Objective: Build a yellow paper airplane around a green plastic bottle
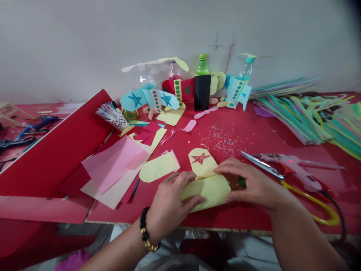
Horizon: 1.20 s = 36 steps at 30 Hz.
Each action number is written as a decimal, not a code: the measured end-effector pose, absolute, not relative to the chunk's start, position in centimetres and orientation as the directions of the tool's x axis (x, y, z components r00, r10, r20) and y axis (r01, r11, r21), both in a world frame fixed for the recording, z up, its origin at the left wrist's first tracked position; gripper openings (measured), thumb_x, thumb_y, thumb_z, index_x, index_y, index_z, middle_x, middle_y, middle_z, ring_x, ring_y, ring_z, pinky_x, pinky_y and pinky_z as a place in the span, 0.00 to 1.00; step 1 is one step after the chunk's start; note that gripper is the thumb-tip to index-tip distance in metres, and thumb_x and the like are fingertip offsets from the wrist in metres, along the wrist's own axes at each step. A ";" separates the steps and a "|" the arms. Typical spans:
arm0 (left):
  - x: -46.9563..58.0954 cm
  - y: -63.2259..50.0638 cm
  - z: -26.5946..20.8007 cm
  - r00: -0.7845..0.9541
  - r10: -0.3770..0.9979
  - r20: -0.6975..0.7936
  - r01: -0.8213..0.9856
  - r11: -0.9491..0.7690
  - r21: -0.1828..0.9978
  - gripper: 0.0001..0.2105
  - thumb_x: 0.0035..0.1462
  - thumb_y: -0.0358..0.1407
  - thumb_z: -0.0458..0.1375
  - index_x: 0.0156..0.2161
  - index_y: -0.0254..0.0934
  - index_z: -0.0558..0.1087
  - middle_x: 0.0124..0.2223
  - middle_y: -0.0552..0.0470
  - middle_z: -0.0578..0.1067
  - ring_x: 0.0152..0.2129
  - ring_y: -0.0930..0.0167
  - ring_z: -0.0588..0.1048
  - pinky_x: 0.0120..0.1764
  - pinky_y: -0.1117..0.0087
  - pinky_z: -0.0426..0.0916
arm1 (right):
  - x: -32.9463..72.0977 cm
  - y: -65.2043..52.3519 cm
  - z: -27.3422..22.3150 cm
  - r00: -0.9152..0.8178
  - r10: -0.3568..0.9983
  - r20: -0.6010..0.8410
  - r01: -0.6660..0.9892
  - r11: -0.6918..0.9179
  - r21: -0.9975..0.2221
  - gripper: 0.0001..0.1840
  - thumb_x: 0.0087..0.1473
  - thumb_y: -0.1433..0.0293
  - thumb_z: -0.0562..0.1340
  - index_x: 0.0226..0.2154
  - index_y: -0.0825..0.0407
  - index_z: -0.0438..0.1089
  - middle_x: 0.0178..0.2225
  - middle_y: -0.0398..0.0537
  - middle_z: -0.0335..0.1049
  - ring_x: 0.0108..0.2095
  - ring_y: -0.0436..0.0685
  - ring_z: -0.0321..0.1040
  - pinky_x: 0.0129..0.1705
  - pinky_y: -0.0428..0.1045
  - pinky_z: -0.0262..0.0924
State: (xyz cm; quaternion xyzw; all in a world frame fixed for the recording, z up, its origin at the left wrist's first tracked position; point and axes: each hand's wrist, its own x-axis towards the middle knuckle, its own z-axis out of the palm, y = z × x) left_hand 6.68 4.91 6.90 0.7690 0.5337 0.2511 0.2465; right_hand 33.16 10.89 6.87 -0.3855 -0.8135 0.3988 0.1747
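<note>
A plastic bottle [233, 183] lies on its side near the table's front edge, its green-capped end pointing right. Pale yellow paper [216, 191] is wrapped round its body, and a rounded paper flap with a red star [199, 158] sticks out on the far side. My left hand [176, 194] closes round the left end of the wrapped bottle, thumb on the near side of the paper. With my right hand [251, 182] I grip the bottle by its neck end, fingertips on the paper's edge. Left of them lies a plain rounded yellow paper piece [159, 166].
Scissors [263, 165] and a pink glue gun [293, 167] with a lit red light lie at right. Paper-decorated bottles [152, 92] and a black phone [202, 92] stand behind. Coloured sheets [118, 162], a pen holder [118, 121] and colourful strips [296, 120] lie around.
</note>
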 end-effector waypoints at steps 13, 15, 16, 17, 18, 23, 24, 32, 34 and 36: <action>6.7 4.9 7.4 0.294 0.950 0.109 0.698 -0.291 0.654 0.16 0.55 0.46 0.64 0.43 0.40 0.70 0.41 0.53 0.78 0.37 0.67 0.76 0.38 0.68 0.69 | 33.1 11.0 6.8 -0.669 0.742 -0.030 0.457 0.380 -0.804 0.32 0.44 0.54 0.71 0.53 0.41 0.71 0.51 0.48 0.68 0.51 0.59 0.65 0.53 0.54 0.60; 6.6 4.8 7.4 0.293 0.948 0.123 0.696 -0.300 0.653 0.15 0.55 0.46 0.64 0.43 0.40 0.71 0.41 0.53 0.78 0.37 0.67 0.76 0.39 0.68 0.69 | 33.1 11.0 6.9 -0.675 0.737 -0.030 0.455 0.383 -0.804 0.32 0.44 0.54 0.71 0.53 0.40 0.71 0.51 0.47 0.68 0.52 0.59 0.64 0.54 0.54 0.60; 6.6 4.8 7.3 0.291 0.948 0.128 0.695 -0.301 0.653 0.15 0.55 0.46 0.64 0.43 0.40 0.71 0.41 0.53 0.79 0.37 0.67 0.76 0.39 0.68 0.69 | 33.1 11.0 6.9 -0.674 0.738 -0.033 0.457 0.381 -0.804 0.32 0.44 0.54 0.71 0.53 0.40 0.71 0.51 0.47 0.67 0.51 0.59 0.64 0.53 0.54 0.60; 6.6 4.8 7.3 0.289 0.949 0.128 0.696 -0.300 0.652 0.15 0.55 0.45 0.64 0.44 0.40 0.71 0.41 0.53 0.79 0.37 0.67 0.76 0.39 0.68 0.69 | 33.1 11.0 6.9 -0.672 0.740 -0.036 0.460 0.379 -0.803 0.31 0.44 0.54 0.71 0.52 0.40 0.72 0.51 0.48 0.67 0.51 0.59 0.65 0.53 0.54 0.60; 6.6 4.7 7.3 0.287 0.949 0.127 0.697 -0.298 0.652 0.15 0.55 0.45 0.64 0.44 0.40 0.71 0.40 0.53 0.79 0.37 0.67 0.76 0.39 0.67 0.69 | 33.1 11.0 6.9 -0.671 0.741 -0.039 0.463 0.377 -0.802 0.31 0.45 0.54 0.71 0.52 0.40 0.72 0.51 0.48 0.67 0.51 0.59 0.65 0.53 0.54 0.60; 6.7 4.7 7.3 0.300 0.944 0.140 0.697 -0.317 0.643 0.15 0.55 0.43 0.64 0.46 0.40 0.72 0.41 0.51 0.79 0.37 0.67 0.76 0.39 0.66 0.70 | 33.2 11.0 7.0 -0.660 0.749 -0.051 0.489 0.377 -0.787 0.35 0.45 0.52 0.71 0.55 0.40 0.69 0.52 0.50 0.64 0.53 0.61 0.63 0.55 0.57 0.60; 6.7 4.8 7.3 0.307 0.939 0.151 0.692 -0.330 0.642 0.15 0.56 0.43 0.64 0.46 0.40 0.72 0.42 0.51 0.79 0.37 0.66 0.76 0.40 0.66 0.70 | 33.2 10.9 7.0 -0.655 0.754 -0.051 0.496 0.377 -0.783 0.35 0.44 0.52 0.71 0.55 0.40 0.69 0.53 0.50 0.64 0.53 0.61 0.63 0.55 0.57 0.59; 6.7 4.7 7.0 0.378 0.904 0.201 0.657 -0.414 0.630 0.17 0.59 0.41 0.61 0.52 0.40 0.73 0.46 0.49 0.78 0.42 0.66 0.74 0.45 0.63 0.71 | 33.2 10.8 7.1 -0.660 0.750 -0.040 0.519 0.417 -0.746 0.34 0.44 0.50 0.69 0.54 0.41 0.71 0.52 0.52 0.62 0.54 0.63 0.62 0.55 0.58 0.60; 6.8 4.7 7.1 0.390 0.904 0.178 0.671 -0.411 0.617 0.17 0.59 0.42 0.61 0.52 0.39 0.73 0.46 0.48 0.78 0.41 0.65 0.74 0.45 0.62 0.70 | 33.1 10.8 7.2 -0.670 0.742 -0.016 0.516 0.450 -0.729 0.34 0.44 0.49 0.69 0.53 0.42 0.72 0.54 0.52 0.63 0.55 0.64 0.61 0.56 0.58 0.59; 6.8 4.8 7.5 0.405 0.900 0.157 0.692 -0.415 0.591 0.17 0.59 0.41 0.60 0.52 0.39 0.72 0.46 0.47 0.77 0.42 0.64 0.72 0.46 0.61 0.70 | 33.0 10.9 7.3 -0.687 0.727 0.016 0.502 0.490 -0.713 0.33 0.45 0.50 0.69 0.52 0.43 0.72 0.54 0.53 0.64 0.55 0.64 0.60 0.57 0.59 0.58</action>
